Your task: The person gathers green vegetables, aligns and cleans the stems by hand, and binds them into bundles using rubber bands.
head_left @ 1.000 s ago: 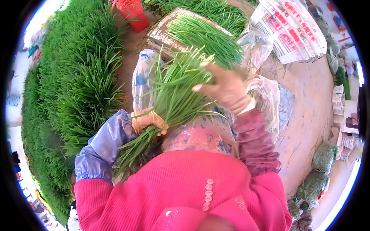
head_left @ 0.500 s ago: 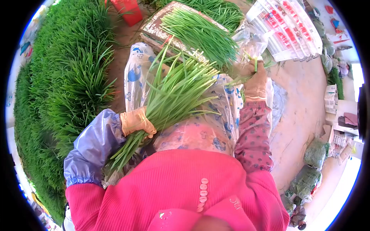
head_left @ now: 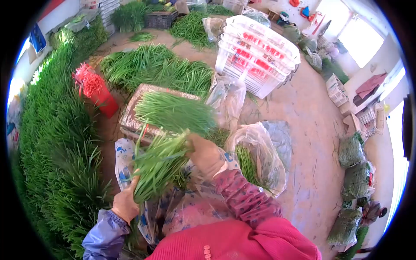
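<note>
A loose bunch of green garlic chives [head_left: 160, 167] lies across my lap, pale ends pointing up and right. My left hand [head_left: 127, 203], in a tan glove, is closed around its lower left side. At the pale ends is my right hand [head_left: 206, 156], also gloved, its back toward me and fingers curled in against the stalks; the fingertips are hidden. Just beyond, a neat pile of chives [head_left: 173, 110] rests on a worn board [head_left: 130, 113]. A clear plastic bag [head_left: 277, 180] with green trimmings stands right of my right forearm.
Tall chives [head_left: 56, 164] are banked along the left. A red container [head_left: 105, 102] holds red ties. Loose chives [head_left: 151, 65] cover the floor behind the board. Stacked white baskets [head_left: 255, 56] stand at the back right, and bagged greens [head_left: 356, 186] line the right wall.
My view has tipped up, showing more of the room. The right hand has come from the right side to the bunch's pale ends. The left hand still grips the bunch.
</note>
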Available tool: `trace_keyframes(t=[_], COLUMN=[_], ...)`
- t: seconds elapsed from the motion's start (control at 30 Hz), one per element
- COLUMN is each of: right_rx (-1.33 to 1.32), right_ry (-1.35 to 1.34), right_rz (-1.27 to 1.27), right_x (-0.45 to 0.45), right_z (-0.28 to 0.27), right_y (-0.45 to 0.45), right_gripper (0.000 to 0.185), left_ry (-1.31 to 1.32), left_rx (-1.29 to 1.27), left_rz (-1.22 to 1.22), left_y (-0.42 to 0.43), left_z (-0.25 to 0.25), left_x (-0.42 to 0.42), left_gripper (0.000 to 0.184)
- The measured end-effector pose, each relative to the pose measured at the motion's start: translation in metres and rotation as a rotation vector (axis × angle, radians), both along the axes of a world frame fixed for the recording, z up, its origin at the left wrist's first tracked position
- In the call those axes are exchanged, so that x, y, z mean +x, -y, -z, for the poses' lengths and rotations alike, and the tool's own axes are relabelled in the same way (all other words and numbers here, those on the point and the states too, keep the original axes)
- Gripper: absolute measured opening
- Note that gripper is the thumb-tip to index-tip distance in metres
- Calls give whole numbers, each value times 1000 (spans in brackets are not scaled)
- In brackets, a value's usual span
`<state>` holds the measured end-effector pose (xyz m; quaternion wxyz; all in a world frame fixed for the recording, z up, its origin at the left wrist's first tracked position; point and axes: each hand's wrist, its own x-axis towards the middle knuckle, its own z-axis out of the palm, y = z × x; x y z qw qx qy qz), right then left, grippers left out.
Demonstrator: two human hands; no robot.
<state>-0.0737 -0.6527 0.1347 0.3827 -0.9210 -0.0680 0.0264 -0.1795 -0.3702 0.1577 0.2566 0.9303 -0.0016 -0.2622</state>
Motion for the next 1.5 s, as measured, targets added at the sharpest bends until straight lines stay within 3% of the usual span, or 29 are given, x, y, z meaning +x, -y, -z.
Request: trace_keyframes(t=[0.1,0.13,0.2,0.27,0.33,0.37,0.47,0.5,0.53,0.6,0.7,0.77,0.8,0.93,1.0,1.07,1.17,1.23,1.27,1.33,1.4,1.43,1.47,1.5], right_rx=[40,-76,-164,182,560,1131,1176,1010,1005,573,418,-150,-146,4,231,767,1023,1198,1197,475,-26,72,-41,-155], right_ry=[309,390,432,251,15,-7,-58,-93,-94,-348,-317,171,172,426,-51,-425,-265,-281,-282,-177,209,179,235,466], right_rz=[154,237,378,541,485,420,462,387,391,163,-52,-139,-138,-310,-53,240,172,434,436,52,-221,-265,-360,-442], right_x=[20,24,36,45,47,47,22,14,7,-4,-15,-21,-20,-4,0,7,28,27,23,0,-17,-28,-22,-20], right_z=[40,53,71,64,66,58,9,8,-3,-27,-3,6,11,52,53,45,79,54,34,1,22,-7,7,33], right_y=[43,59,95,128,161,152,107,101,86,45,-3,-32,-38,-37,-25,-1,61,68,56,11,-11,-33,-47,-51], right_gripper=[27,26,19,15,16,13,12,13,13,22,28,25,25,27,20,11,10,15,15,35,50,56,58,58], left_ry=[380,472,440,518,471,468,511,556,554,401,440,464,547,663,667,634,633,652,678,639,696,746,810,776], left_rx=[44,-9,245,271,408,447,511,543,537,595,592,594,617,691,719,704,759,749,741,726,737,664,639,700], left_rz=[38,63,60,97,114,134,165,179,181,125,137,146,173,228,229,232,248,258,272,265,278,276,265,280], left_y=[-14,-15,-10,-19,-22,-24,-27,-25,-22,-17,-19,-23,-26,-27,-30,-27,-23,-27,-28,-26,-27,-27,-31,-31], left_z=[5,5,3,19,31,36,49,52,52,48,56,62,67,68,72,68,66,71,73,72,72,70,76,75], left_x=[-1,2,4,1,-2,-1,-4,-4,-3,-2,-2,-4,-5,-9,-11,-12,-11,-10,-9,-11,-7,-9,-10,-13], left_gripper=[90,88,89,99,102,104,106,108,108,104,103,103,105,107,107,102,100,99,98,98,100,95,90,86])
